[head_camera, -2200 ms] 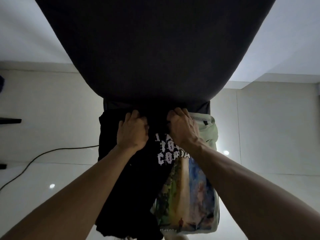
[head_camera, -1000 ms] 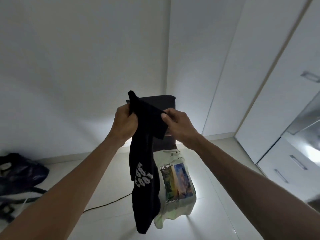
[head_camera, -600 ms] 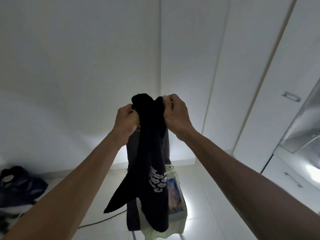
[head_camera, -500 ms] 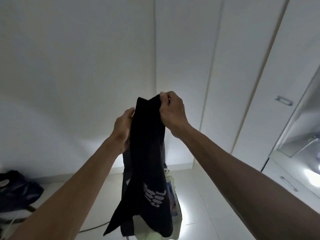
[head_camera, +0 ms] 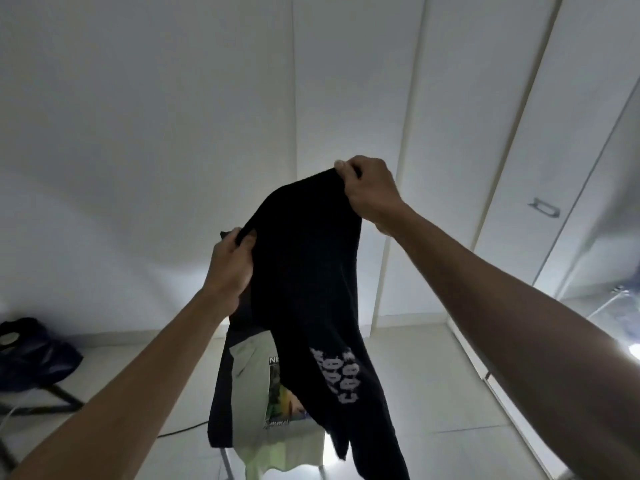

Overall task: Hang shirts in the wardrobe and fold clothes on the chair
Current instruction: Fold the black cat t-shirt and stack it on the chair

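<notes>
Both hands pinch the top edge of the black shirt (head_camera: 308, 271) at frame centre: left hand (head_camera: 230, 268) lower, right hand (head_camera: 369, 190) higher. Its hem hangs free before the chair (head_camera: 221, 393).

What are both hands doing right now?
Left hand: grips the black shirt by its top edge.
Right hand: pinches the same shirt, held higher.

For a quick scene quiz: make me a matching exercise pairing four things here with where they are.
Things:
1. black shirt
2. light green shirt
3. dark bag
4. wardrobe handle

Places:
A. on the floor, far left
B. on a white door, upper right
C. held up by the left hand and right hand
D. draped on the chair below

Pairs: 1-C, 2-D, 3-A, 4-B
</notes>
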The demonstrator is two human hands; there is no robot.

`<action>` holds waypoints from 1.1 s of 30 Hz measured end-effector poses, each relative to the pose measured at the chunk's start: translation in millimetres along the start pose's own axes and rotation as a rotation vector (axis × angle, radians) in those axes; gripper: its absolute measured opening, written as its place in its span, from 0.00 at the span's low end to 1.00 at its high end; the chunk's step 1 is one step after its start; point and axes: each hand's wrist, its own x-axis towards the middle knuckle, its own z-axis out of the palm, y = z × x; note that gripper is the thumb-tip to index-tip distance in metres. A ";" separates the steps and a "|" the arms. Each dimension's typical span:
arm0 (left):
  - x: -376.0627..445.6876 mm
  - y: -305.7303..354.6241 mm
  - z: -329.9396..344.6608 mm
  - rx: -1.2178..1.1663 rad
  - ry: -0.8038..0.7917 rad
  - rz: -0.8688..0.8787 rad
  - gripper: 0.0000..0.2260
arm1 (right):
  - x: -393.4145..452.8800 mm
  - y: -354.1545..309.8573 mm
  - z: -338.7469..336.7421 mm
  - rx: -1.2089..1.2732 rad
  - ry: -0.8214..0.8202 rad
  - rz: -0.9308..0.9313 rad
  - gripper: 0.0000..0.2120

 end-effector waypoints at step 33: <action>6.6 14.2 -129.1 0.464 0.089 0.004 0.18 | 27.5 3.0 26.1 -0.080 -0.153 0.024 0.16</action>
